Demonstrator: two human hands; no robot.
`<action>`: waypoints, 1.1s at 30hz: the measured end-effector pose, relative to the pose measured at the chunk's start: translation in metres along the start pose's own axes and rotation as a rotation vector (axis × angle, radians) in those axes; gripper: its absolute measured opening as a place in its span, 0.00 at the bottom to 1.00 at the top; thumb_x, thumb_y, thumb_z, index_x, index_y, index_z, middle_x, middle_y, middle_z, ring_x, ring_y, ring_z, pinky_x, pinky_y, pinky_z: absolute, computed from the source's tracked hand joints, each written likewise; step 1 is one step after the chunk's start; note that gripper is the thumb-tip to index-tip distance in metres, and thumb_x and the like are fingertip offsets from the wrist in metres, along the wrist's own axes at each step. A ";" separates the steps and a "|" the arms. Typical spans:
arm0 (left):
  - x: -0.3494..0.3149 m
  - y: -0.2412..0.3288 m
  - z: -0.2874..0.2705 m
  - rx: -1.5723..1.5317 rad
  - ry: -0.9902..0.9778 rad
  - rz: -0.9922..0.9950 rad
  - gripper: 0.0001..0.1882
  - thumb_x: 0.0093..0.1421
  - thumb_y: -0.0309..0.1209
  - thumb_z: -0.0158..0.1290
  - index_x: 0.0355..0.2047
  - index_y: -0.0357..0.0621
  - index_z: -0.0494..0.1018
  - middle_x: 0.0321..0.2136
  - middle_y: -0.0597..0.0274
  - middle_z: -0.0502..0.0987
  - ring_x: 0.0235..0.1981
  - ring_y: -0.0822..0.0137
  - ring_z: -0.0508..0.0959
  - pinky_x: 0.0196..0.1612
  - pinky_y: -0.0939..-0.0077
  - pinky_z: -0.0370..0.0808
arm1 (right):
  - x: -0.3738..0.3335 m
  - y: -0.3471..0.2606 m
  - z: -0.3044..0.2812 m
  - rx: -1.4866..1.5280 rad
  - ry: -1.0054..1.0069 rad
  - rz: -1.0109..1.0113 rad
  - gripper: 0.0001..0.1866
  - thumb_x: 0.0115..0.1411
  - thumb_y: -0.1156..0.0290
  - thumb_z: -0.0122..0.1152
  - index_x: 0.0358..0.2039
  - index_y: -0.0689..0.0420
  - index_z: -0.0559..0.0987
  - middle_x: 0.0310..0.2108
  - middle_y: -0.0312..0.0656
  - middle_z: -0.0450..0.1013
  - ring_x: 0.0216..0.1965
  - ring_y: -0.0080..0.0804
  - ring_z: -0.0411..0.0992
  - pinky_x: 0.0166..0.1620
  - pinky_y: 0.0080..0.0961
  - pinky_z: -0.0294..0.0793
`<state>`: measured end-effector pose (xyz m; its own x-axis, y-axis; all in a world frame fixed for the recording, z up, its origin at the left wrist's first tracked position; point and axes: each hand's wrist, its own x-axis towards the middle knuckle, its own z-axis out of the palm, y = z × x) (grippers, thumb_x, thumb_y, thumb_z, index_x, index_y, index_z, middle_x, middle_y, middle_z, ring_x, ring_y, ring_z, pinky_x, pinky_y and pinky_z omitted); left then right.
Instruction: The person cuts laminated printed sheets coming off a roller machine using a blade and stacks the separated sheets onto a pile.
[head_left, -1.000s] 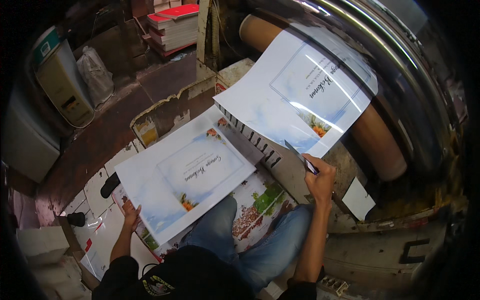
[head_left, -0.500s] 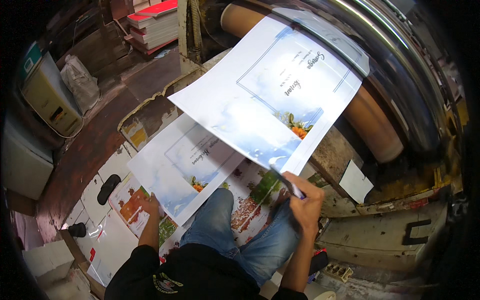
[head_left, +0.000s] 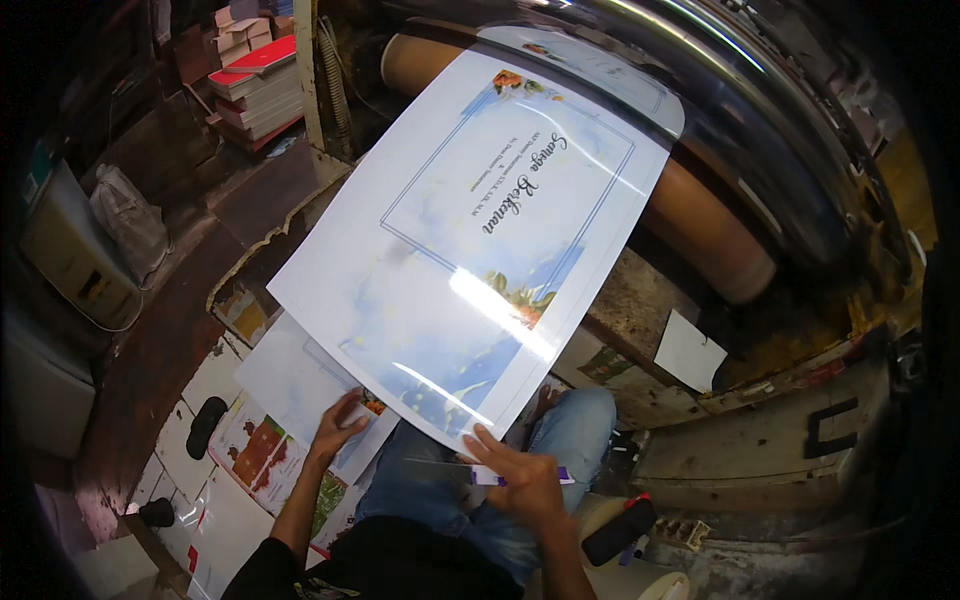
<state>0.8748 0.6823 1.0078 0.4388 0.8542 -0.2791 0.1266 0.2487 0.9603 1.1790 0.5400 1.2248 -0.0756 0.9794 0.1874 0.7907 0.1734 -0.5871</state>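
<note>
A large glossy printed sheet [head_left: 430, 280] with blue watercolour, a double-line frame and orange flowers comes from the rollers and slopes down over my lap. My right hand [head_left: 525, 485] is closed round a purple-and-white craft knife [head_left: 487, 476], its thin blade pointing left. Fingers of that hand also touch the sheet's near corner. Below the sheet's left near edge, my left hand [head_left: 338, 428] has its thumb and fingers apart, over a second similar printed sheet [head_left: 285, 372]. The hanging sheet covers part of that second one.
A shiny metal roller [head_left: 740, 90] and a brown cardboard-like roll [head_left: 705, 235] lie across the far side. A white paper piece [head_left: 690, 350] rests at right. A black phone [head_left: 618, 532] is beside my right leg. Stacked red-topped books [head_left: 258, 85] stand far left.
The hanging sheet has come further down toward me and flattened. My right hand has moved down and left with the knife, now turned leftward. My left hand has moved forward and right.
</note>
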 end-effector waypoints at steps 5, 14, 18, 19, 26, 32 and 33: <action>0.043 0.191 0.099 -0.927 0.057 -0.011 0.28 0.60 0.30 0.58 0.56 0.38 0.60 0.47 0.53 0.72 0.45 0.63 0.76 0.48 0.62 0.78 | 0.056 0.014 -0.058 -0.054 -0.123 -0.013 0.32 0.42 0.73 0.65 0.53 0.46 0.76 0.55 0.39 0.72 0.29 0.34 0.79 0.34 0.30 0.80; 0.075 0.294 0.150 -0.591 0.316 -0.057 0.21 0.62 0.25 0.54 0.52 0.38 0.59 0.39 0.60 0.71 0.33 0.70 0.78 0.31 0.73 0.83 | 0.167 0.098 -0.259 0.643 -0.382 0.454 0.25 0.58 0.72 0.65 0.56 0.59 0.73 0.26 0.38 0.78 0.16 0.20 0.72 0.21 0.18 0.73; 0.106 0.313 0.170 -0.684 0.300 -0.040 0.21 0.62 0.22 0.53 0.54 0.37 0.59 0.44 0.58 0.72 0.41 0.69 0.77 0.45 0.70 0.79 | 0.259 0.206 -0.354 0.716 0.327 0.374 0.16 0.67 0.69 0.51 0.53 0.62 0.71 0.31 0.46 0.77 0.20 0.23 0.73 0.23 0.19 0.73; 0.113 0.319 0.175 -0.690 0.293 -0.036 0.21 0.62 0.22 0.53 0.54 0.37 0.59 0.44 0.58 0.72 0.41 0.69 0.77 0.45 0.70 0.79 | 0.285 0.231 -0.375 0.619 0.512 0.355 0.16 0.67 0.68 0.51 0.52 0.62 0.71 0.32 0.46 0.78 0.21 0.23 0.73 0.23 0.19 0.73; 0.132 0.340 0.135 -0.685 0.282 -0.135 0.23 0.62 0.23 0.53 0.55 0.37 0.59 0.47 0.55 0.72 0.46 0.66 0.76 0.46 0.70 0.79 | 0.421 0.318 -0.415 0.578 0.607 0.392 0.18 0.66 0.64 0.52 0.49 0.66 0.73 0.32 0.46 0.78 0.21 0.22 0.72 0.22 0.17 0.71; 0.178 0.381 0.146 -0.709 0.225 -0.169 0.24 0.62 0.24 0.54 0.56 0.38 0.59 0.48 0.57 0.73 0.48 0.66 0.76 0.50 0.68 0.76 | 0.469 0.378 -0.435 0.498 0.465 0.371 0.16 0.66 0.63 0.54 0.43 0.64 0.76 0.28 0.43 0.77 0.16 0.22 0.71 0.18 0.18 0.69; 0.175 0.386 0.152 -0.724 0.235 -0.179 0.24 0.62 0.24 0.54 0.56 0.39 0.60 0.49 0.59 0.73 0.49 0.66 0.75 0.52 0.68 0.74 | 0.470 0.372 -0.432 0.482 0.399 0.372 0.15 0.66 0.63 0.53 0.41 0.65 0.76 0.27 0.41 0.77 0.15 0.22 0.71 0.18 0.18 0.68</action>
<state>1.1359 0.8586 1.3299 0.2566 0.8271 -0.5001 -0.4692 0.5590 0.6836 1.6997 1.0201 1.4351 0.4466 0.8857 0.1267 0.3584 -0.0473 -0.9324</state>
